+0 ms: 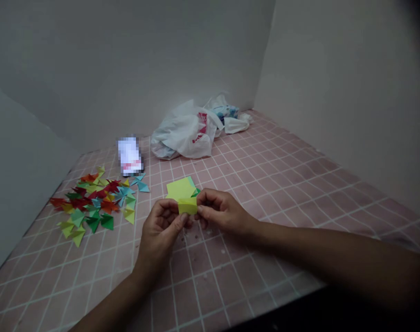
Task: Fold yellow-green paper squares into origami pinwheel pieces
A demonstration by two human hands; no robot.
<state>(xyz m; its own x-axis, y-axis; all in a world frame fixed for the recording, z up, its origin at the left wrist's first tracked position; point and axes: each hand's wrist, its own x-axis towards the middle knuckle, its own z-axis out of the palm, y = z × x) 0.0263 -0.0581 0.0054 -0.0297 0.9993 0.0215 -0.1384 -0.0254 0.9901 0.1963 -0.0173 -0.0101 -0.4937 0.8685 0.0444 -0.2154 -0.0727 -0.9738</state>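
Note:
A small folded yellow paper (187,206) is held up between my two hands, just above the table. My left hand (165,223) pinches its left side, with the thumb along the lower edge. On the other side, my right hand (220,210) grips the right edge between thumb and fingers. Right behind the hands lies a small stack of square paper sheets (178,187), yellow-green on top, with green edges showing at its right. Part of that stack is hidden by the held paper and my fingers.
Many folded paper pieces (92,200) in red, orange, yellow, green and blue lie heaped at the left. Behind them a phone (129,156) shows a lit, blurred screen. White plastic bags (189,131) sit at the back by the wall, on a pink checked tablecloth (282,184).

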